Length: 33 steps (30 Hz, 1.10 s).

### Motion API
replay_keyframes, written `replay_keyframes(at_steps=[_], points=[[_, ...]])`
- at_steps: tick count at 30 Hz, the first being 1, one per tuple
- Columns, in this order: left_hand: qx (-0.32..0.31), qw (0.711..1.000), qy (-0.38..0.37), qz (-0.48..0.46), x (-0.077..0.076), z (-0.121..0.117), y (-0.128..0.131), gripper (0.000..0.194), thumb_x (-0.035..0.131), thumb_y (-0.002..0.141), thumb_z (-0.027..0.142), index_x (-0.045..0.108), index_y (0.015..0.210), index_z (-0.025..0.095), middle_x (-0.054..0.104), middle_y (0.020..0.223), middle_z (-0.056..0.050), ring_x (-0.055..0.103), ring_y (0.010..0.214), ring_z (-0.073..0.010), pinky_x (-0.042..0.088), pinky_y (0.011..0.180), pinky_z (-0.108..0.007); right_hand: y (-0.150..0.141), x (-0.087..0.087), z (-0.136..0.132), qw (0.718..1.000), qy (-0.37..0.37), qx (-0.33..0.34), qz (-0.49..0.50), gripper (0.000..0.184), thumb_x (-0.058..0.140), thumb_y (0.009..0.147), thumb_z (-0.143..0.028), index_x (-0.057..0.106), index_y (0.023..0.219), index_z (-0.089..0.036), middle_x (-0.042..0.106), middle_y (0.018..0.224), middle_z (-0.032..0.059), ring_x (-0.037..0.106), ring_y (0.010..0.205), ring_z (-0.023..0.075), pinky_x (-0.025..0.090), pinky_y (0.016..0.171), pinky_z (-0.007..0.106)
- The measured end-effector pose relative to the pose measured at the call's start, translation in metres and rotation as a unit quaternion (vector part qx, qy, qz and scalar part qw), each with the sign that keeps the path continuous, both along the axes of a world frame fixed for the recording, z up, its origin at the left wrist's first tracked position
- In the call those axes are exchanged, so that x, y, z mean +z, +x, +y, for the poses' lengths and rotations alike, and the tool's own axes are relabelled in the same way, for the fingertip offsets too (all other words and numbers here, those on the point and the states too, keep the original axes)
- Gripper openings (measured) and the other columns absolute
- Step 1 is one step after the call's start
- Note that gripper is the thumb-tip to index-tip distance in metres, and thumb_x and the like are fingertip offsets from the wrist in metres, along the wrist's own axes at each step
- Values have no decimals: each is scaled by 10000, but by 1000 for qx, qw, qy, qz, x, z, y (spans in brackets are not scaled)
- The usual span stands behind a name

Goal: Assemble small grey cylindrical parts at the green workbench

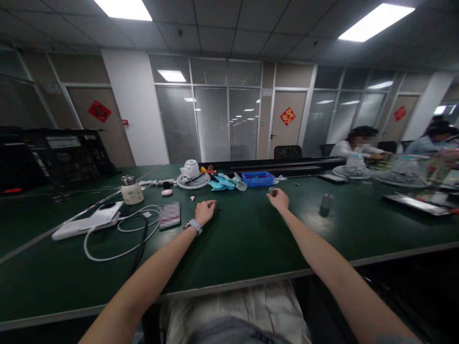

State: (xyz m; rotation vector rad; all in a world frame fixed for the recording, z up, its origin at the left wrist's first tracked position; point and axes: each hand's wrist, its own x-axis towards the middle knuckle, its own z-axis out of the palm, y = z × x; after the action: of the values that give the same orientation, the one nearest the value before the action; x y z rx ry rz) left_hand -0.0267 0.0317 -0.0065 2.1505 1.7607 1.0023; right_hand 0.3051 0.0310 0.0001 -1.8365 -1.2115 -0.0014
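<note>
My right hand (280, 199) is closed round a small grey metal cylinder (272, 191) at the middle of the green table (244, 248). A similar cylinder (326, 201) stands upright to its right, apart from the hand. My left hand (205, 212), with a watch (195, 225) on the wrist, rests low over the table with its fingers drawn together. Whether something small is pinched in them is hidden. A tiny dark piece (220, 209) lies just right of the left fingertips. Light-blue fan blades (225, 182) lie beyond both hands.
Behind my hands are a blue tray (258, 179) and a white fan part (193, 180). At left lie a blurred-out phone-sized object (169, 215), a bottle (132, 191), a white power strip (86, 223) and a looped cable (107, 259). A co-worker (358, 143) sits at right.
</note>
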Motion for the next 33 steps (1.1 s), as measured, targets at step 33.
replay_keyframes(at_steps=[33], points=[[31,998,-8,-61,-7,7,-3,312,476,761,175,611,1042,176,646,937,-64,588,870,-185,431,751,-279,-1,39,-14,976,160,120,-83,246,560,756,-94,682,952,-180,701,907,54,646,812,167,486,807,290]])
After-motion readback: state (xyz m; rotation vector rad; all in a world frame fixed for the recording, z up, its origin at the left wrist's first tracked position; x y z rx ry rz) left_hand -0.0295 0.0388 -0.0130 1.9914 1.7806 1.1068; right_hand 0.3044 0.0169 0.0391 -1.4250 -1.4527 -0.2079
